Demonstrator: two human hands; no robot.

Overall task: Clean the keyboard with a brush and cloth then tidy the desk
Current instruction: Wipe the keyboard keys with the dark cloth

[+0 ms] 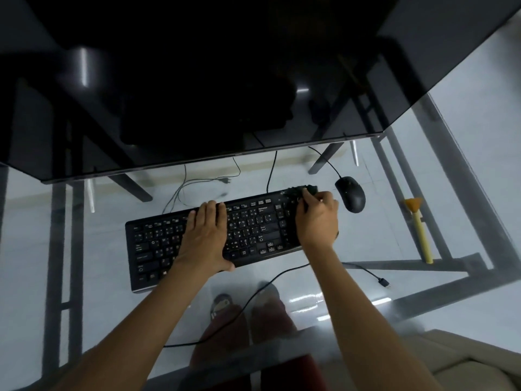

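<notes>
Glass desk (394, 244) carries everything; a big dark monitor (197, 80) fills the far half. Keyboard (158, 244) lies in front of it, long axis running left-right, tilted so the right end sits farther from the person. Left hand (207, 238) lies flat on the middle keys, fingers straight and together, thumb hooked over the near edge: pinning it, holding nothing. Right hand (317, 218) is over the numpad end, fingers curled round a dark cloth (300, 191) bunched at the far right corner of the board. Mouse (351, 194) is just beside that corner, to the right, apart from the hand. Yellow brush (420, 230) lies further right, well apart from the keyboard, handle pointing toward the person, bristle end away; right hand is clearly the nearer one to it. Loose cable (363, 270) trails across the near desk. Judgement: cloth wipe in progress at the right end; the uncovered left keys lie leftward along the long axis, under and beyond the bracing hand.
</notes>
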